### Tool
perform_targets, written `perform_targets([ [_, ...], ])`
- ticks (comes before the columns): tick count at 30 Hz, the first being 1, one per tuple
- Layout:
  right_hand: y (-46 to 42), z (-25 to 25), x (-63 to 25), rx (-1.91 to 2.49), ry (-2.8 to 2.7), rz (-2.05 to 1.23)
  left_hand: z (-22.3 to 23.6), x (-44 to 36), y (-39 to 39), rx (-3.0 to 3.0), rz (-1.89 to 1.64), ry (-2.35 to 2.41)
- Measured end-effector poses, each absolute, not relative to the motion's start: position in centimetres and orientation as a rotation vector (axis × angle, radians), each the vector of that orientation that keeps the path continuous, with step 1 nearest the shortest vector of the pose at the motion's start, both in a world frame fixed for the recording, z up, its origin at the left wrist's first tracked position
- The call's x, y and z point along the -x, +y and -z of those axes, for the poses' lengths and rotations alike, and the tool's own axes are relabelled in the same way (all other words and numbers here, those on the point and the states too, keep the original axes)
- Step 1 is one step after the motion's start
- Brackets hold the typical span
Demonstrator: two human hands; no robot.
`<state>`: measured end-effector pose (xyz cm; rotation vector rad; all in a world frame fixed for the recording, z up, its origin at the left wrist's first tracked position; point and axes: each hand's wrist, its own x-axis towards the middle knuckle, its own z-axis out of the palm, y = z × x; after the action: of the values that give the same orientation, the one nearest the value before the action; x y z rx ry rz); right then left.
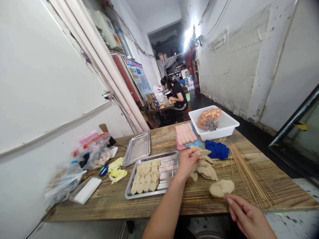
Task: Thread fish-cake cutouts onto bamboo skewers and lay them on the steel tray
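Over the pile of flat beige oval slices (208, 171), my left hand (187, 162) pinches one beige slice (204, 152) by its edge. My right hand (246, 212), low at the table's front, grips a thin bamboo skewer with its fingers closed. Threaded on that skewer's tip is a beige piece (221, 188) with rounded lobes. Most of the skewer is hidden by the hand. Left of my left arm, a metal tray (171, 169) holds rows of skewered beige pieces (146, 176), their sticks pointing right.
Loose bamboo skewers (246, 174) lie at the right. Behind the pile are a blue cloth (216, 149), pink sausage-like pieces (185, 133) and a white tub (216, 134). A second metal tray (137, 148) and plastic bags (97, 156) are leftward. A person (177, 94) sits farther back.
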<state>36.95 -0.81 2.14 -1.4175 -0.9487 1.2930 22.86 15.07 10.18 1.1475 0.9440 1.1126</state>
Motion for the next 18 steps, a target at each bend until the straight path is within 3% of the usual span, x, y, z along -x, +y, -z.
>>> perform_targets([
  [18,-1.2,-1.1,-37.5,1.426,-1.101,-1.132,-10.8,-22.4,15.3,-0.952,-1.011,0.934],
])
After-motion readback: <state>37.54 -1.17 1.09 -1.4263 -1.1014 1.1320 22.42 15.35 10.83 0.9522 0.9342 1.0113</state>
